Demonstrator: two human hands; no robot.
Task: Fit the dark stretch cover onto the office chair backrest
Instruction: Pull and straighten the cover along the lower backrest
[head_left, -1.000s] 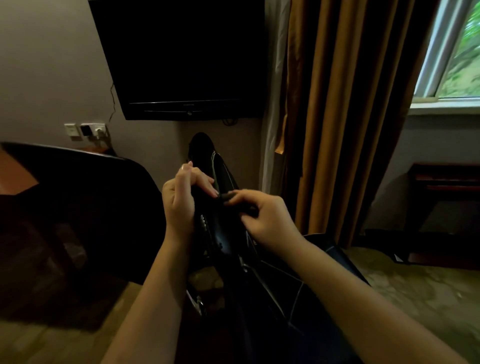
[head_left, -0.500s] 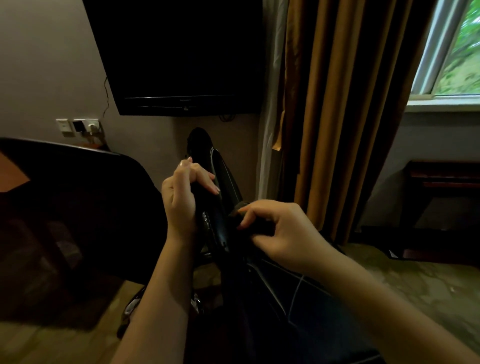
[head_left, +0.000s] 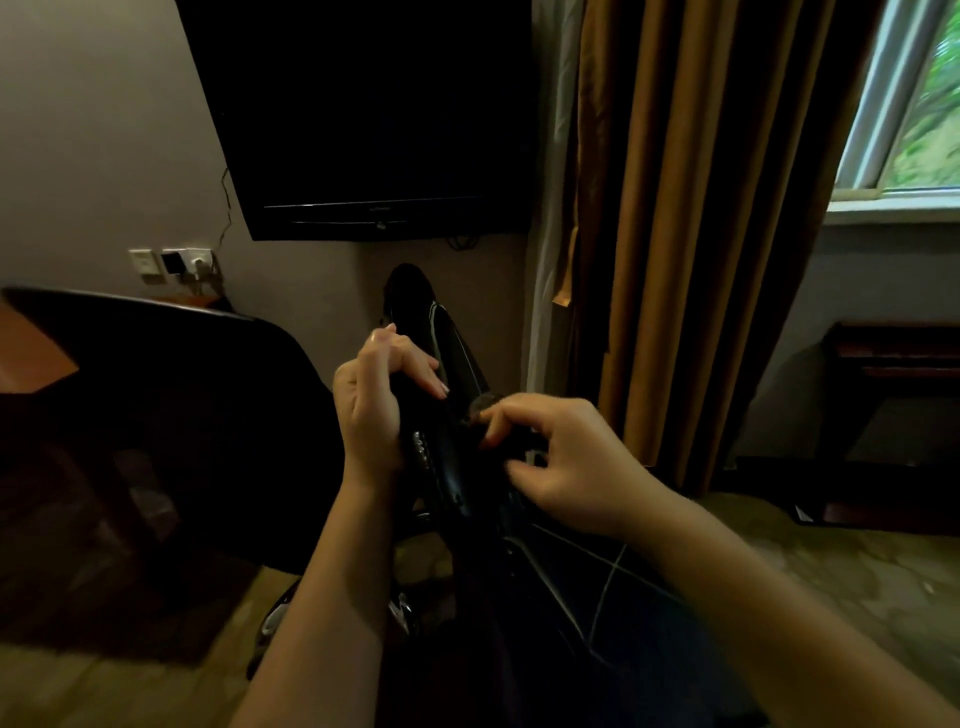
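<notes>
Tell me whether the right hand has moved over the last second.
Yes: the right hand has shifted right and slightly down, toward the curtain, judged against the wall-mounted TV.

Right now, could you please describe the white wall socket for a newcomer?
Find the black flat-screen television on the grey wall. Below its lower left corner is a short row of wall plates. The white socket is the rightmost, nearest the thin cable climbing to the television.

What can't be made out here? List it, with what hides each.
Head view:
- Where the cover ends on the backrest: both black, dim light.
- How much cover the right hand pinches: its fingers hide it.
- Chair base: mostly behind the left forearm.
- Window scene: blurred.
</notes>
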